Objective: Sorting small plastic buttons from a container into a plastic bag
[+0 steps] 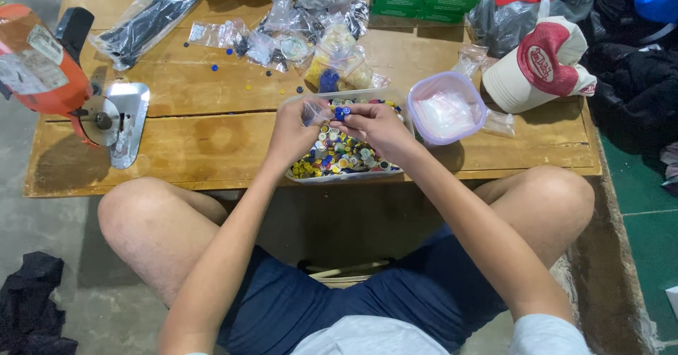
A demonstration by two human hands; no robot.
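Low wooden table (212, 136) on a concrete floor, strewn with small plastic bags. Clear tray (395, 173) heaped with mixed coloured buttons, most apparently unsorted. Left hand (296, 130) pinched shut on a small clear bag (315, 110); right hand (378, 125) closed on blue buttons (342, 113) at the bag's mouth, just above the tray. Lilac tub (452, 81) beside, holding a filled bag.

Table: a low wooden table (212, 132) of worn planks, with a dark crack running along its top
Floor: grey concrete (42, 214) on the left, green tiles (646, 214) on the right
Floor edge: a dark cloth (32, 305) lies crumpled at the lower left
Right side: dark clothes (635, 79) heaped beside the table
Light: even and soft, with faint shadows under the table edge
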